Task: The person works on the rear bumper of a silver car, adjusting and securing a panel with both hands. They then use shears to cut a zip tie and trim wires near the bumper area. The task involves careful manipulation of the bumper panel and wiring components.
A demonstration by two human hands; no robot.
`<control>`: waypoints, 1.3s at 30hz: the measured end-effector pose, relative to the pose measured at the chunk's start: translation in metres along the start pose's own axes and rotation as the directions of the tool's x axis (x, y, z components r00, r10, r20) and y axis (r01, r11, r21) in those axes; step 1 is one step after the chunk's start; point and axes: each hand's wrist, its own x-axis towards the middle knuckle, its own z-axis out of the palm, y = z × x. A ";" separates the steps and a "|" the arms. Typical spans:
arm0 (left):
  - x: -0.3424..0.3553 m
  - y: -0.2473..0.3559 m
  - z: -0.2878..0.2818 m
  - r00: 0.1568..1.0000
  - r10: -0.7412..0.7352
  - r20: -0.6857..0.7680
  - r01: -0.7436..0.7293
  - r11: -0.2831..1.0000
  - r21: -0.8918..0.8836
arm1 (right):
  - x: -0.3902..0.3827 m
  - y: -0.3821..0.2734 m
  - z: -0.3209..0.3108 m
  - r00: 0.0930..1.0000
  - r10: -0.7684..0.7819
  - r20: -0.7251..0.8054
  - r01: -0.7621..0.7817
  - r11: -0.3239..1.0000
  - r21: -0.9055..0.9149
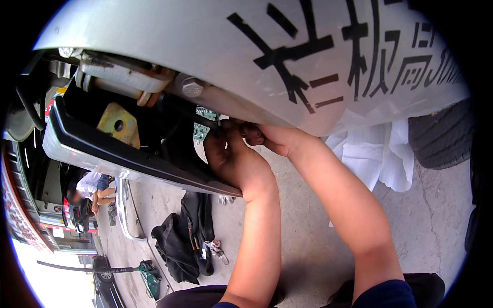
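Note:
Both my hands reach up under the lower edge of a silver vehicle body panel [205,41] with black painted characters. My left hand [231,156] is curled, fingers tucked up behind the panel edge beside a black bumper bar [128,156]. My right hand [264,136] is pressed against it from the right, fingertips pinched on something small that I cannot make out. A large bolt head [191,86] and a yellowish bracket [119,124] sit up and left of the hands.
A black bag [182,241] and small loose parts lie on the concrete ground. A white cloth [380,154] hangs by a tyre [441,136] on the right. A crouching person [95,187] and a green floor jack [149,274] are far left.

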 end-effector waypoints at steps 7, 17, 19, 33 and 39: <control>0.002 -0.001 -0.007 0.999 0.018 0.046 -0.017 1.000 -0.017 | -0.016 -0.005 0.004 0.998 -0.039 0.044 0.045 0.986 -0.160; -0.007 0.010 0.007 0.997 0.012 -0.082 -0.003 0.994 0.111 | -0.028 0.020 -0.003 0.468 -0.802 0.372 0.332 -0.230 -0.915; -0.004 0.007 0.004 0.995 0.053 -0.085 -0.041 0.990 0.138 | -0.024 0.018 0.001 0.407 -0.809 0.425 0.355 -0.289 -0.889; -0.003 0.003 -0.007 0.998 -0.058 0.037 0.057 0.998 0.032 | -0.019 0.005 -0.004 0.922 -0.374 0.105 0.358 0.712 -0.604; -0.004 0.007 0.000 0.998 0.003 -0.061 0.002 0.997 0.082 | -0.033 0.004 -0.001 0.939 -0.342 0.026 0.271 0.693 -0.668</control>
